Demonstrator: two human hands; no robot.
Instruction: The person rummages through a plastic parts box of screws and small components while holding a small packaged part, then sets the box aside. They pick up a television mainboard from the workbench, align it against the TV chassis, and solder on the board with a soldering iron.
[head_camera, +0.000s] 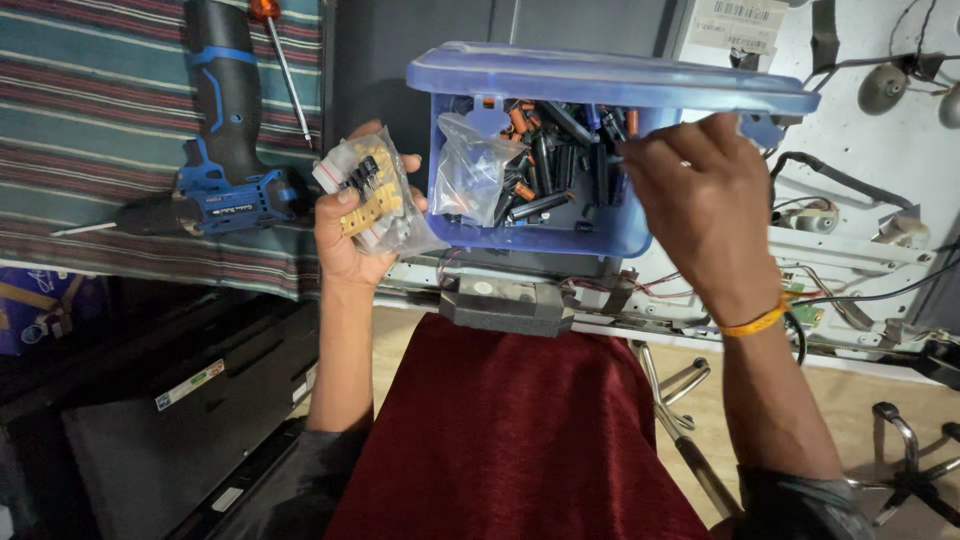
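1. The fingers of the right hand are pinched narrow on a small dark part at the right inner side of the blue plastic box, among the dark and orange cylinder parts.
2. The left hand is closed around a clear bag of yellow and black parts, just left of the box.
3. A second clear bag lies inside the box, nearer to the left hand.
4. The box's long axis runs left to right; its lid is on the far side.
5. A blue drill lies further left on a striped cloth.
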